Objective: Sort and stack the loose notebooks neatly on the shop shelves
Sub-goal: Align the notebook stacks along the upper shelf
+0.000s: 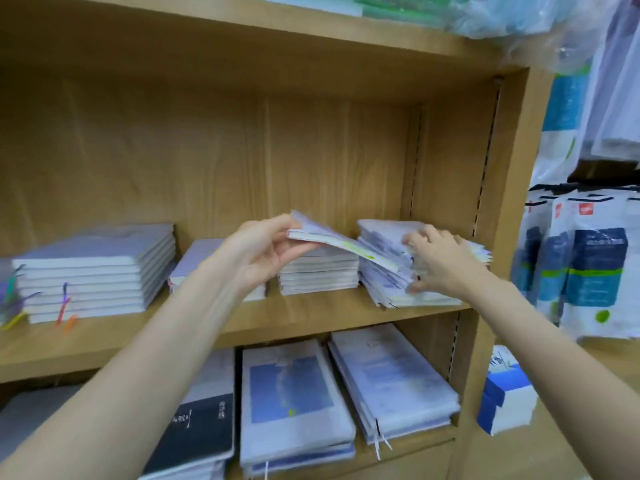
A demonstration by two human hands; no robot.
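My left hand (263, 251) pinches the near corner of a pale lavender notebook (341, 243) and holds it tilted above a short neat stack (318, 277) on the middle shelf (277, 320). The notebook's far end leans on an untidy pile of similar notebooks (388, 271) at the shelf's right end. My right hand (440, 261) grips the side of that untidy pile, fingers on top and thumb low against its edge. A tall tidy stack of white notebooks (93, 271) stands at the left, and a low stack (197, 261) lies partly behind my left forearm.
The lower shelf holds a black notebook stack (201, 431), a blue-cover stack (294, 403) and a pale stack (391, 379). Hanging packaged goods (585, 265) fill the right side beyond the shelf's wooden side panel (509, 188). A blue-and-white box (505, 400) sits low right.
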